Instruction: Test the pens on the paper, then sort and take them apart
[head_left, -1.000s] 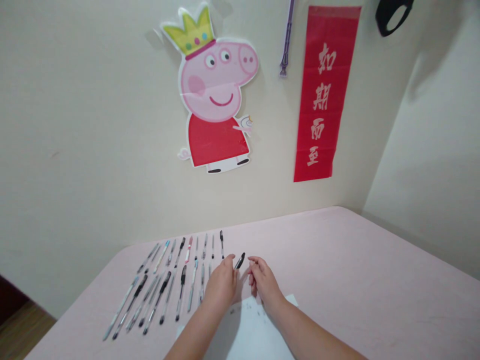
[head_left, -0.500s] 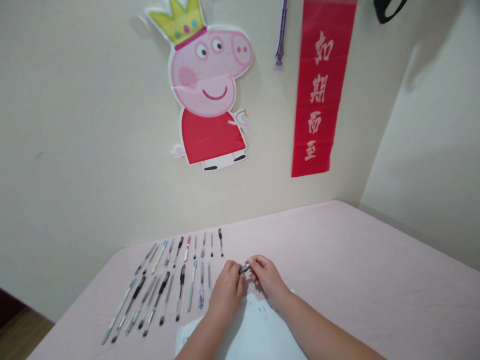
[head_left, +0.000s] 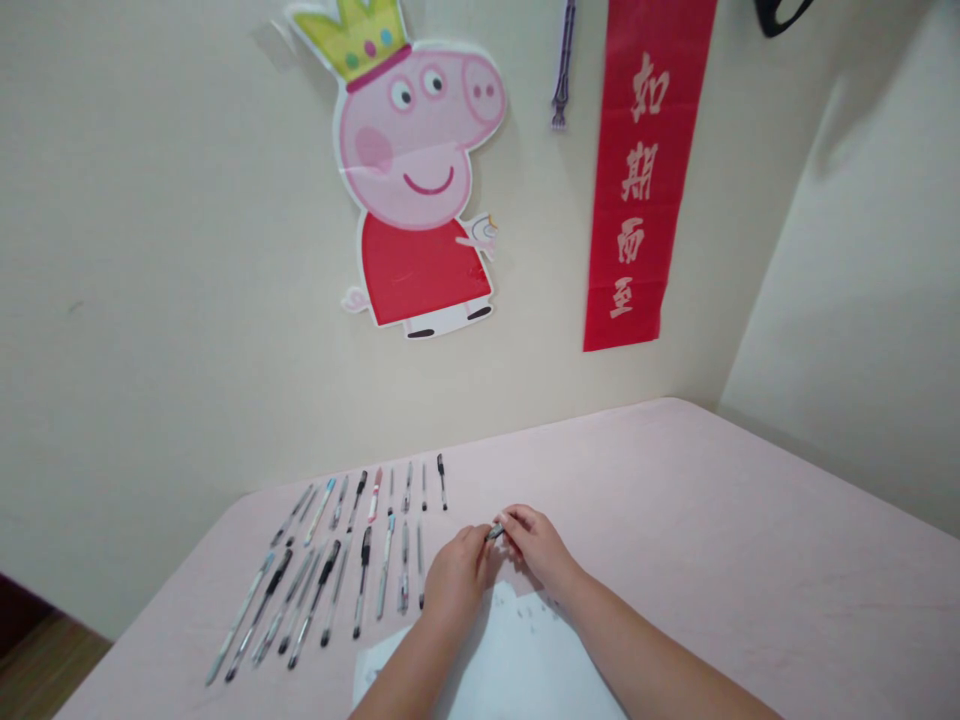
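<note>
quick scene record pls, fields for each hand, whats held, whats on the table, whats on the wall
left hand: pinches one end of a short black pen
right hand: pinches the other end of the black pen
white sheet: lies on the table between the forearms
rows of pens: two rows, laid side by side, left of the hands
table: pink top
wall: pig cutout with a crown; red banner with gold characters

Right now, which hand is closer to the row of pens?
Left. The left hand lies just beside the lined-up pens; the right hand is beyond it, farther away.
</note>
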